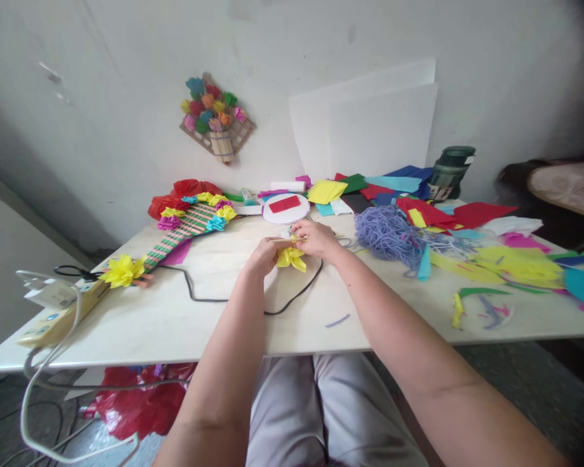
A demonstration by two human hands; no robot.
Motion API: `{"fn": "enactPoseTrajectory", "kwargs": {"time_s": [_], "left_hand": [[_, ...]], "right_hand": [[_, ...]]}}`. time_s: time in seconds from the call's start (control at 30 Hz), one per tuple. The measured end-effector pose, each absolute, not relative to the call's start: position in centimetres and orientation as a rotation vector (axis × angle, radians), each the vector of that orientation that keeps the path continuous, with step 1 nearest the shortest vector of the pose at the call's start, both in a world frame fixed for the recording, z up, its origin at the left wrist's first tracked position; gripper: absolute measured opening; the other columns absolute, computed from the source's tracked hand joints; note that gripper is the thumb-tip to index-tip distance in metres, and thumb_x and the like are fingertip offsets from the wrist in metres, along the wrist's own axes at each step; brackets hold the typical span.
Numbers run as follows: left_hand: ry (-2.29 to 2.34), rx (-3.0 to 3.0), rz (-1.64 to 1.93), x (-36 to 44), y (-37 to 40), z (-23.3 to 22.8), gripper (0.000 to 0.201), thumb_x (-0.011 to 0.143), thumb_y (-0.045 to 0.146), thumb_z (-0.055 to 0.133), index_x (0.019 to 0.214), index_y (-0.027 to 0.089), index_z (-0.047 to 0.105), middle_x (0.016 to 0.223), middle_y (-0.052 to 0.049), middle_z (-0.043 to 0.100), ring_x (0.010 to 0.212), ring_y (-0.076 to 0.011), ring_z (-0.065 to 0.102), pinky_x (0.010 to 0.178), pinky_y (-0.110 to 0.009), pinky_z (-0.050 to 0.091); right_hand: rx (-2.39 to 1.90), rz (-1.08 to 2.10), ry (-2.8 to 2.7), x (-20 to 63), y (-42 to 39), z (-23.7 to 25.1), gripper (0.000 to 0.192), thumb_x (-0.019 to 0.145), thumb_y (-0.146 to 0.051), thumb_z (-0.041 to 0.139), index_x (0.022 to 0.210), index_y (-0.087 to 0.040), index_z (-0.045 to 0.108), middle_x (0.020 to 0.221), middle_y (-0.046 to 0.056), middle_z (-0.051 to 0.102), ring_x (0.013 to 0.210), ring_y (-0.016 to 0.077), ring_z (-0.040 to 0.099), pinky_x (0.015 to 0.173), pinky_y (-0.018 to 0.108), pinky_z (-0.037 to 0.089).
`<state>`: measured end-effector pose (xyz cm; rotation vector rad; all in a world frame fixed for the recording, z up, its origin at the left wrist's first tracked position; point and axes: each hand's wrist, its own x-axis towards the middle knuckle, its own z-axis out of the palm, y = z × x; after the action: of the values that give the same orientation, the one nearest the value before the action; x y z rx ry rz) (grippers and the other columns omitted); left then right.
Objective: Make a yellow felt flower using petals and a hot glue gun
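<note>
Over the middle of the table, my left hand [264, 255] and my right hand [317, 239] come together on a yellow paper flower [292, 259], its petals hanging below my fingers. Fingers of both hands are closed in a pinch. A thin pale stick-like strip [288, 240] runs between the hands just above the petals; its ends are hidden by my fingers. Beneath and around them curves a black cord [292, 308]. Just beyond my hands lies a white disc with a purple rim [268, 216], a red rectangle [285, 203] on it.
At left are a flower-trimmed woven stick panel [182, 232], another yellow paper flower [123, 270] and a power strip [53, 322] with cables. Purple-blue yarn [388, 235], coloured paper pieces [516, 264] and a dark green jar [451, 174] occupy the right. White sheets [370, 123] lean against the wall.
</note>
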<state>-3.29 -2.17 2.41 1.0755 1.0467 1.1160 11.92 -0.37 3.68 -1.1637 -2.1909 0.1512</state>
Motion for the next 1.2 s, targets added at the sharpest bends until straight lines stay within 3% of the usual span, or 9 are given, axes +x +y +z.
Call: {"fn": "enactPoseTrajectory", "kwargs": {"time_s": [0.27, 0.4, 0.67, 0.8, 1.2], "left_hand": [[1.076, 0.958, 1.083, -3.8, -2.1, 2.7, 0.016, 0.057, 0.014, 0.061, 0.072, 0.007, 0.061, 0.060, -0.007, 0.063, 0.052, -0.0146, 0.058, 0.051, -0.025, 0.045], [0.994, 1.015, 1.081, -3.9, -2.2, 2.6, 0.024, 0.054, 0.015, 0.064, 0.077, 0.007, 0.063, 0.065, -0.008, 0.065, 0.059, -0.0160, 0.061, 0.057, -0.027, 0.048], [1.031, 1.164, 1.167, -4.3, -1.7, 1.7, 0.020, 0.052, 0.024, 0.072, 0.062, 0.010, 0.062, 0.056, -0.003, 0.059, 0.051, -0.0107, 0.053, 0.049, -0.022, 0.041], [1.064, 1.265, 1.198, -4.2, -1.5, 1.6, 0.025, 0.050, 0.028, 0.072, 0.065, 0.010, 0.065, 0.058, -0.003, 0.060, 0.053, -0.0119, 0.055, 0.053, -0.025, 0.043], [1.015, 1.387, 1.154, -4.1, -1.8, 1.5, 0.025, 0.058, 0.031, 0.070, 0.072, 0.011, 0.063, 0.062, -0.001, 0.060, 0.056, -0.0098, 0.053, 0.057, -0.023, 0.042]], "right_hand": [[-0.970, 0.327, -2.145, 12.3, 0.0, 3.6, 0.015, 0.068, -0.021, 0.066, 0.054, -0.018, 0.060, 0.105, -0.001, 0.066, 0.071, 0.0097, 0.056, 0.062, 0.023, 0.039], [-0.941, 0.305, -2.131, 12.4, 0.2, 3.4, 0.017, 0.070, -0.023, 0.065, 0.055, -0.018, 0.060, 0.102, 0.000, 0.067, 0.073, 0.0104, 0.056, 0.062, 0.023, 0.039], [-1.026, 0.238, -2.081, 12.3, 0.4, 3.2, 0.015, 0.070, -0.020, 0.063, 0.055, -0.019, 0.061, 0.101, 0.000, 0.067, 0.077, 0.0128, 0.058, 0.062, 0.025, 0.040], [-1.103, 0.218, -2.008, 12.3, 0.8, 2.8, 0.012, 0.070, -0.020, 0.064, 0.059, -0.019, 0.064, 0.099, 0.000, 0.068, 0.075, 0.0133, 0.058, 0.062, 0.025, 0.041], [-0.927, 0.480, -1.935, 13.1, 2.2, 2.0, 0.012, 0.069, -0.023, 0.064, 0.059, -0.017, 0.063, 0.096, 0.004, 0.065, 0.080, 0.0146, 0.060, 0.072, 0.027, 0.045]]}}
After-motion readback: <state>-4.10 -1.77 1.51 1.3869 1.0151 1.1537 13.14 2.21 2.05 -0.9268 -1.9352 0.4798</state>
